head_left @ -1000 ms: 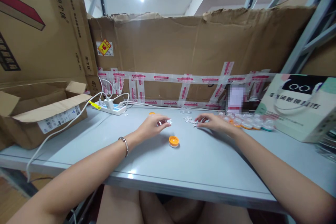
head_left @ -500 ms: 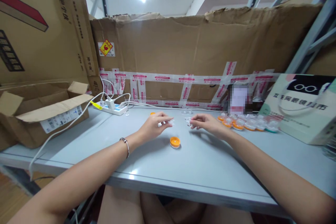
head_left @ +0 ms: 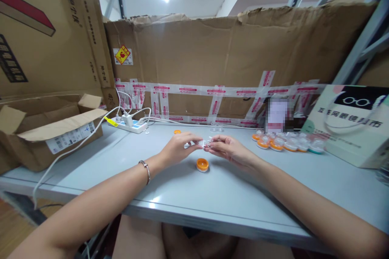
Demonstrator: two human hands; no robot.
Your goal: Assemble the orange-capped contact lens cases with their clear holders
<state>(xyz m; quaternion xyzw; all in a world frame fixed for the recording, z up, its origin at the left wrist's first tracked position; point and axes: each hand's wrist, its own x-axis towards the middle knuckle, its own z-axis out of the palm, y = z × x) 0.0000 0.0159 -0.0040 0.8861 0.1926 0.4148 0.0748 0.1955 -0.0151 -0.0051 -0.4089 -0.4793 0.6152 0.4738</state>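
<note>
Between thumb and fingers, my left hand (head_left: 179, 147) pinches a small clear plastic piece (head_left: 201, 143). My right hand (head_left: 227, 149) comes up against it from the right, its fingertips closed on another small whitish clear plastic piece (head_left: 209, 142). The two pieces meet or nearly touch, and their exact shapes are too small to tell. Just below the hands, a round orange cap (head_left: 202, 164) with a white base rests on the table, hollow side up. A second orange ring-shaped part (head_left: 177, 132) lies behind my left hand.
Clear domed pieces on orange and green bases (head_left: 290, 142) cluster at the right, beside a paper bag (head_left: 349, 125). More clear parts (head_left: 216, 127) lie at the back. A power strip (head_left: 130, 125) with white cables and an open carton (head_left: 54, 129) occupy the left.
My right hand has moved left from the table with a small plastic piece, bringing it to the piece in my left hand. My left hand has barely shifted.
</note>
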